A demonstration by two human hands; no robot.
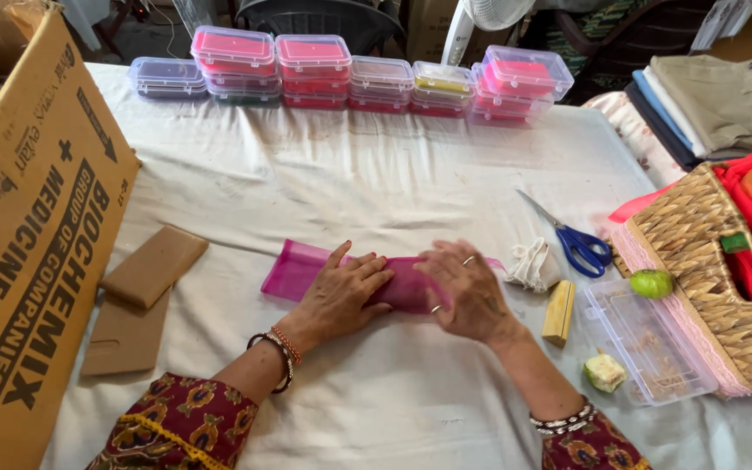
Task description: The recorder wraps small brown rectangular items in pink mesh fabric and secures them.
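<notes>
A sheer pink fabric pouch [293,270] lies flat on the white cloth-covered table [306,174]. My left hand [341,292] presses down on its middle, fingers spread and pointing right. My right hand [467,292] rests on the pouch's right end, fingers bent over the fabric and meeting the left hand's fingertips. The pouch's left end sticks out uncovered; its right part is hidden under both hands. Bangles sit on both wrists.
Blue-handled scissors [580,244], a small white cloth bundle [534,264] and a yellow block [559,312] lie right of my hands. An open clear plastic box [646,344], a woven basket [715,252], a green fruit [651,283], stacked lidded boxes [350,78] at the back, a cardboard carton [28,226] left.
</notes>
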